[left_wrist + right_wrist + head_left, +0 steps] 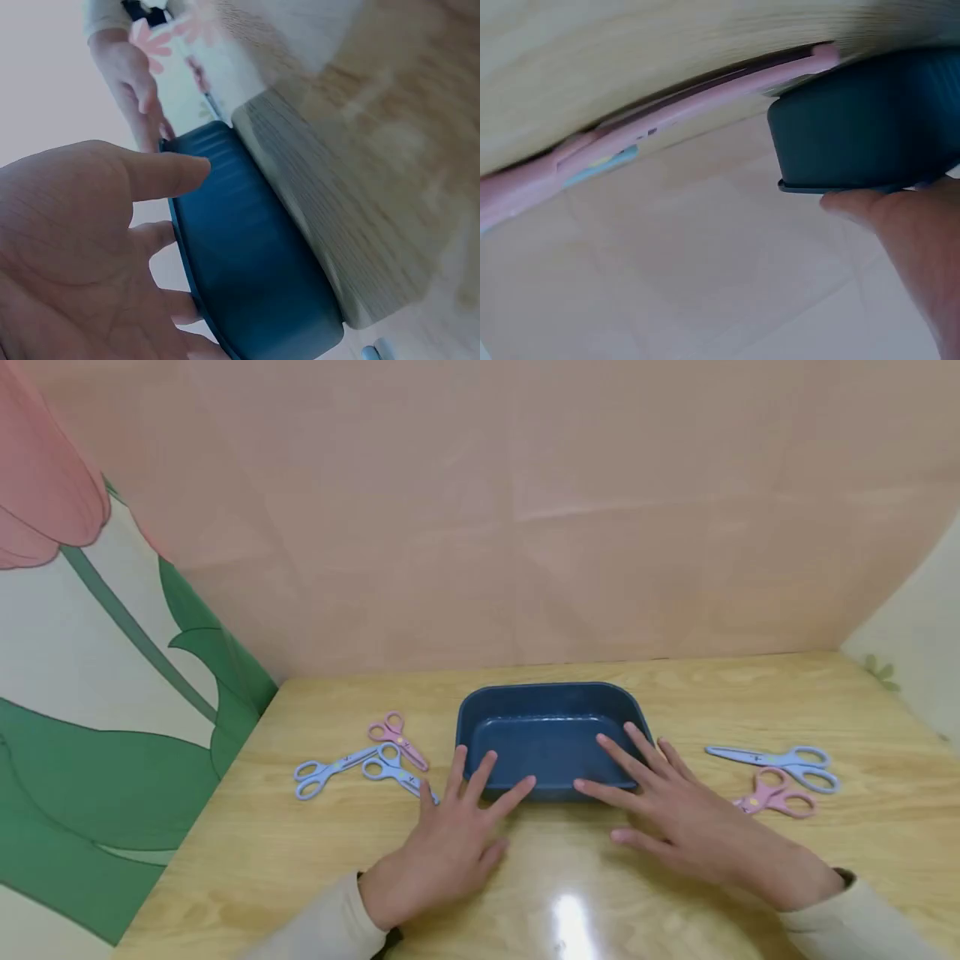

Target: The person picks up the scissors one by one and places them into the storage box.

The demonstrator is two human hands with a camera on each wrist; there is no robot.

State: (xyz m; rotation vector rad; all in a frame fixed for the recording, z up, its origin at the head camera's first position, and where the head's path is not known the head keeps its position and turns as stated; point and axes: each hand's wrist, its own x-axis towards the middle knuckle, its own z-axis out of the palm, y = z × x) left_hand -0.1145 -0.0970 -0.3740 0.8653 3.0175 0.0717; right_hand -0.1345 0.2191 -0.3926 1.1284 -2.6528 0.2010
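Note:
A dark blue rectangular bin (543,752) stands on the wooden table, its inner floor showing in the head view. My left hand (446,852) is at its near left corner, fingers spread and straight, fingertips right at the rim. From the near right, my right hand (690,814) reaches over the bin's edge with its fingers spread too. Through the left wrist view, the left palm (67,240) faces the bin's ribbed side (255,247), thumb extended along it. In the right wrist view, the right fingers (862,204) lie along the bin's rim.
Left of the bin lie pink scissors (402,745), blue scissors (330,772) and a second blue pair (392,770). To its right, blue scissors (780,760) lie close to pink scissors (772,795). A pink backdrop (517,527) rises behind the table (540,877).

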